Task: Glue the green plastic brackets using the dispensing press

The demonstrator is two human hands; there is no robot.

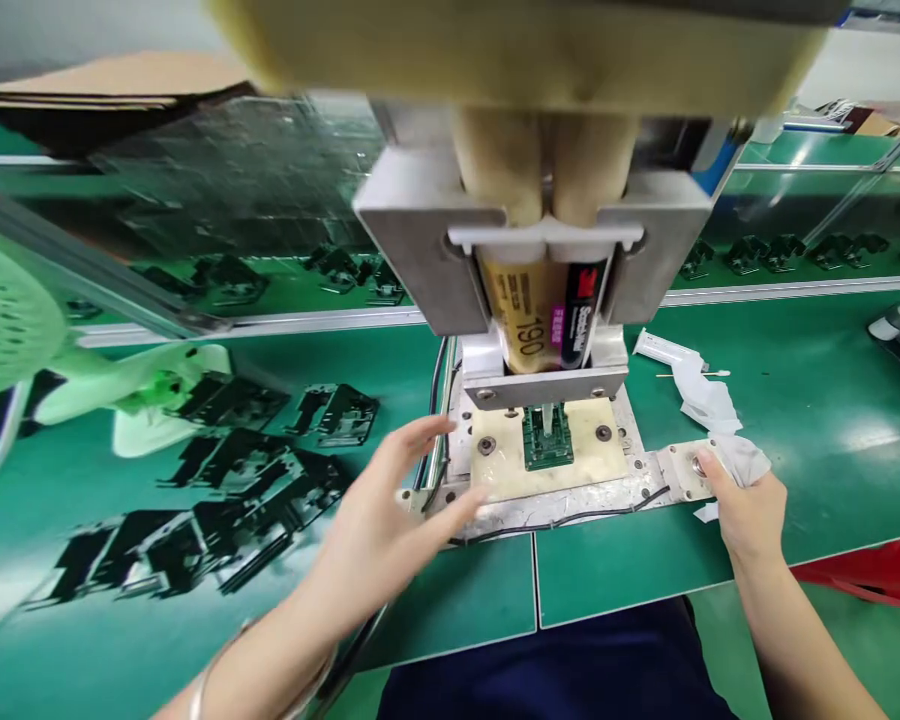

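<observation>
While the dispenser (pixel 412 240) is overhanging the board (pixel 552 456), my left hand (pixel 379 520) is hovering open near black parts (pixel 244 480), my right hand (pixel 751 508) gripping tissue (pixel 744 456), thumb on button (pixel 697 464).

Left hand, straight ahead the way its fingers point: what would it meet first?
Likely the left side of the cream plate, though how high the left hand sits is unclear.

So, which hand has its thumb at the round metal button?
The right hand: its thumb is over the button; the left hand is open, away from it.
</observation>
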